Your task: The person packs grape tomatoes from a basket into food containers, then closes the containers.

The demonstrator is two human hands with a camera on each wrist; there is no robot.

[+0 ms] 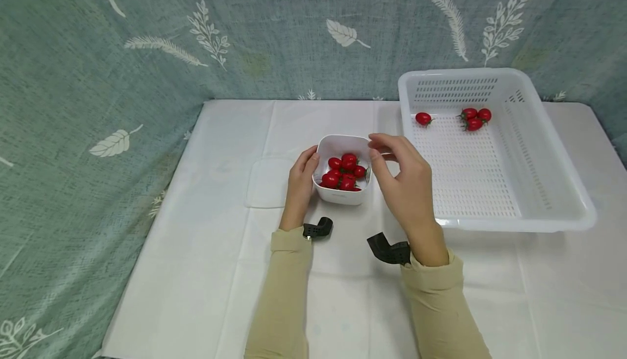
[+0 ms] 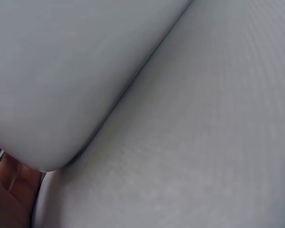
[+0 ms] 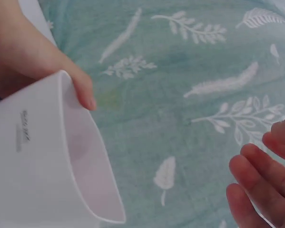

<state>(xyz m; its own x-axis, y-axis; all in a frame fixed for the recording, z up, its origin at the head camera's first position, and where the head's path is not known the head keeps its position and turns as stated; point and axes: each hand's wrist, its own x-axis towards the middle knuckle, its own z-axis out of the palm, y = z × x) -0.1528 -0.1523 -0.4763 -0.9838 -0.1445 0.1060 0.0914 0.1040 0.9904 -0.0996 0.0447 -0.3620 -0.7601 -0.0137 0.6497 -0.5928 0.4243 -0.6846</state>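
Note:
My left hand grips the left side of a small white square container, its thumb over the rim in the right wrist view. Several red cherry tomatoes lie in the container. My right hand hovers at the container's right rim, fingers bent and thumb apart. In the right wrist view the fingers show nothing between them. The container's plain wall fills much of the left wrist view, with part of the left hand behind its corner.
A large white perforated basket stands on the right, with several cherry tomatoes toward its back and a single tomato by its left wall. Left of the container lies a translucent square lid on the white tablecloth. A green leaf-patterned curtain hangs behind.

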